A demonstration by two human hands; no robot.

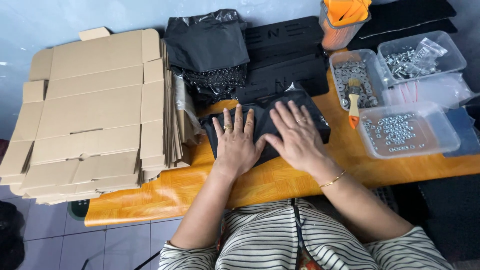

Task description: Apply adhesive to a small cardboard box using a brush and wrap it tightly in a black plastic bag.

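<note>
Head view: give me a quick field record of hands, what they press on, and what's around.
left hand: flat, palm down on the black plastic-wrapped package
right hand: flat on the same package, beside the left
package: lies on the orange table, near its front edge
left of package: stack of flat cardboard boxes
behind package: black bags and black foam pieces
right of package: clear trays of small metal parts, a brush lying across them

Flat black plastic-wrapped package [280, 117] at table centre, stack of flattened brown cardboard boxes [95, 110] to its left
</note>
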